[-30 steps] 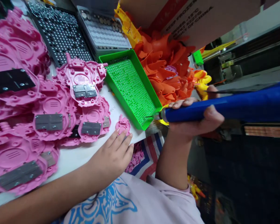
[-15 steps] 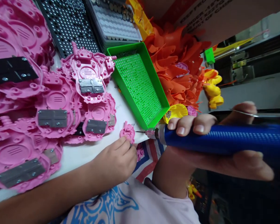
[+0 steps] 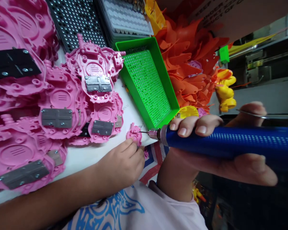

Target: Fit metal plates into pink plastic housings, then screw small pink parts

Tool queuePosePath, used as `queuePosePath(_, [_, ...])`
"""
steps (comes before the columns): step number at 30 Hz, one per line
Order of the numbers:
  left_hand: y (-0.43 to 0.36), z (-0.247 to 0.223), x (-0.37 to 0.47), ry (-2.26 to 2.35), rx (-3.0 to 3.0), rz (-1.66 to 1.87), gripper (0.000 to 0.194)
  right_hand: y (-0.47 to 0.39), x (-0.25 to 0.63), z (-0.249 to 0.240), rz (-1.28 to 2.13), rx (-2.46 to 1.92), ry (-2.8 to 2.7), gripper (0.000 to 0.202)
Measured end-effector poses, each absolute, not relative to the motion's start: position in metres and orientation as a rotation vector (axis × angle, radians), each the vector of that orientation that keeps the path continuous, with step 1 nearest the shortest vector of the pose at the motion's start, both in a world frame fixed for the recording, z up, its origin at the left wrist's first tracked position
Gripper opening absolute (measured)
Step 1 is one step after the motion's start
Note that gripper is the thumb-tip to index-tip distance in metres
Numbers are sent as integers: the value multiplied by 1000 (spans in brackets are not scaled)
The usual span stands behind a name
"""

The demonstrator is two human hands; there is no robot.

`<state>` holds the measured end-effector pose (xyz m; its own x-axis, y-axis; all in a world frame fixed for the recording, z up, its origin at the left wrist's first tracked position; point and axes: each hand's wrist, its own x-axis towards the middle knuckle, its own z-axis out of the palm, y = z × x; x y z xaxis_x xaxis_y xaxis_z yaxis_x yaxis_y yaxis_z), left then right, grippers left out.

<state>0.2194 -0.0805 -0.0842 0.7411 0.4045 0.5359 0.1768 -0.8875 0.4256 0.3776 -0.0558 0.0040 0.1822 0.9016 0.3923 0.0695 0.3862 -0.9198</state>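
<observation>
My left hand (image 3: 128, 159) has its fingers closed on the lower edge of a small pink plastic part (image 3: 134, 133), holding it at the table's edge. My right hand (image 3: 196, 127) is wrapped round a blue electric screwdriver (image 3: 230, 142), held level. Its thin bit (image 3: 144, 132) points left, and the tip meets the upper right side of the pink part; whether it sits in a screw is too small to tell. To the left are several larger pink plastic housings (image 3: 59, 99), stacked, with grey or black metal plates (image 3: 102, 127) screwed on.
A green perforated tray (image 3: 166, 81) stands behind the small part. Farther back are a black tray of screws (image 3: 79, 24), clear boxes (image 3: 124, 19), a heap of orange plastic pieces (image 3: 187, 64), a yellow cup (image 3: 188, 111) and a cardboard box (image 3: 254, 19).
The bit tip has come from just beside the small pink part to overlap its right side. The whole view has shifted a little, with things now farther right and up.
</observation>
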Motion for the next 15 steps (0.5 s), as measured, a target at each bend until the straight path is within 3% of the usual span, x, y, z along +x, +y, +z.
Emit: queuePosePath(15, [-79,-84,220,442,2573,910,24,-61,390,2,816,-967,-1271,44])
